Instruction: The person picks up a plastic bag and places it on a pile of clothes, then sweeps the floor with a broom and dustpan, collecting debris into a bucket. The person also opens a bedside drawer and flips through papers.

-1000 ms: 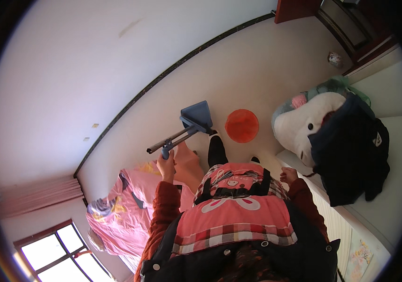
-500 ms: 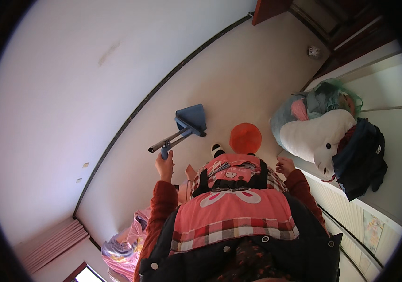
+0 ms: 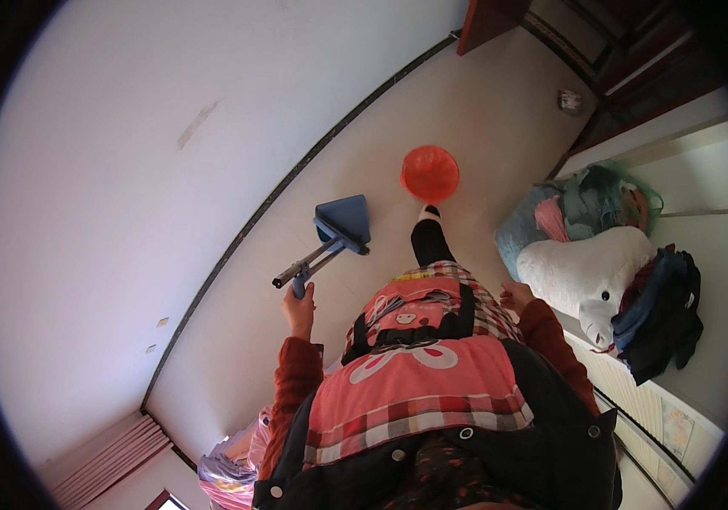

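My left hand [image 3: 298,313] is closed round the upright handles of a blue dustpan [image 3: 345,219] and a broom [image 3: 323,249] with a grey handle. The pan hangs ahead of the hand, low over or on the floor; which of the two, I cannot tell. My right hand [image 3: 516,297] is beside my right hip with its fingers curled loosely, and nothing shows in it. An orange-red plastic basin or bucket [image 3: 411,176] is on the floor ahead. My outstretched foot [image 3: 429,212], in a dark trouser leg, reaches its near edge.
On the right, a white ledge [image 3: 704,234] bears a white plush toy [image 3: 581,268], dark clothes [image 3: 670,319] and a green mesh bag [image 3: 615,191] of stuff. A white wall [image 3: 151,170] with dark skirting runs along the left. A small pale bundle [image 3: 569,102] lies by the far doorway.
The basin has slid forward and slightly left, away from me. My foot has stretched out after it. The dustpan and broom stay in my left hand.
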Tool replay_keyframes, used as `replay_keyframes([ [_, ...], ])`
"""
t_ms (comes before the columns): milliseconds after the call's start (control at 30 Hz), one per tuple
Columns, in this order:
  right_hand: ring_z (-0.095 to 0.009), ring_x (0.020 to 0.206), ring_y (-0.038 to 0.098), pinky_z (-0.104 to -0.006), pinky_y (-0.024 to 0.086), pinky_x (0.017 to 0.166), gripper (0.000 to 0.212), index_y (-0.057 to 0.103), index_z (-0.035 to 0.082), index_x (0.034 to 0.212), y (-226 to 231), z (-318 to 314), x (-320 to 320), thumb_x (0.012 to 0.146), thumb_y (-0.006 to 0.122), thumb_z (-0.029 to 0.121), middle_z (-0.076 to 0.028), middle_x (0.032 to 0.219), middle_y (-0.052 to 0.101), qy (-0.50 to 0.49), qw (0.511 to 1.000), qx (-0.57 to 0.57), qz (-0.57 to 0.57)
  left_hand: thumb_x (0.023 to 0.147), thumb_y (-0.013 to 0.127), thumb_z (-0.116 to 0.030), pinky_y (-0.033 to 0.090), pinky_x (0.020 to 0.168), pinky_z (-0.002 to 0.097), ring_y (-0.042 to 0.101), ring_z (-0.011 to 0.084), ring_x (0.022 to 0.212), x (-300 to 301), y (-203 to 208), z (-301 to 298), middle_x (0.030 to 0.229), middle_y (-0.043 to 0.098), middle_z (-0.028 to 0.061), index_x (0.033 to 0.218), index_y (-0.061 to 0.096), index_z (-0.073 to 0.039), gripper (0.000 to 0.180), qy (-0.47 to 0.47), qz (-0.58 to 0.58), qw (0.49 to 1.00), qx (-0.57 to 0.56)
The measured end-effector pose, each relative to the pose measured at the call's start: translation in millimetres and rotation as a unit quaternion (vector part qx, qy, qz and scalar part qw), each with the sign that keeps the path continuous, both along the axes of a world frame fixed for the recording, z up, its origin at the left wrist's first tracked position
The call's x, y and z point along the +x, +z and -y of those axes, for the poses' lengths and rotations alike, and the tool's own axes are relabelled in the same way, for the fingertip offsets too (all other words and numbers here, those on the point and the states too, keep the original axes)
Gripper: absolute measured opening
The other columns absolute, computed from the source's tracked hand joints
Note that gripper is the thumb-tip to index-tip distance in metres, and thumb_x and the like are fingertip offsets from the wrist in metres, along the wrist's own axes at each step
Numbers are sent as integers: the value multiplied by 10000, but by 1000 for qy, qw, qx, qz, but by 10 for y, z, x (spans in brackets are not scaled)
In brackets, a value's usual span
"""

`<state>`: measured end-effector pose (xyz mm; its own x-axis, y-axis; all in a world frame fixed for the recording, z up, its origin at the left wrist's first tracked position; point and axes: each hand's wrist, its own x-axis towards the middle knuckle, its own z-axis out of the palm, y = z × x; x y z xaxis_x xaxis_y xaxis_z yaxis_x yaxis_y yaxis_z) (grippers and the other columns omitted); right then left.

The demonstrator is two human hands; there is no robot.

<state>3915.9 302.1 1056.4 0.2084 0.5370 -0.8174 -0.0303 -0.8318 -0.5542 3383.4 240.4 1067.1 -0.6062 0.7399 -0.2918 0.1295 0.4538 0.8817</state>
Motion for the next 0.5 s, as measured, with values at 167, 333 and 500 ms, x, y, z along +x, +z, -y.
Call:
replay_keyframes([
  [167, -236, 530, 599, -353, 533, 488, 194, 582, 0, 830, -115, -912, -250, 829, 573, 194, -115, 691, 583, 85, 995, 44, 4, 790, 672, -257, 425, 437, 279, 525, 115, 444, 20, 46, -282, 534, 531, 37, 843, 597, 2, 275, -31, -29, 999, -20],
  [333, -195, 515, 593, -346, 524, 470, 190, 597, 20, 803, -131, -2130, -807, 855, 561, 199, -95, 665, 589, 237, 967, 89, -21, 776, 698, -276, 425, 433, 304, 538, 143, 431, 212, 103, -705, 490, 535, 53, 703, 562, -14, 304, -85, -112, 989, -55],
  [500, -172, 527, 596, -312, 522, 460, 302, 579, -20, 1072, 171, -2878, -1617, 860, 541, 192, -89, 701, 592, 317, 939, 127, -43, 766, 703, -288, 427, 432, 309, 554, 146, 434, 346, 269, -1224, 499, 555, 66, 694, 581, 7, 327, -147, -109, 981, -68],
])
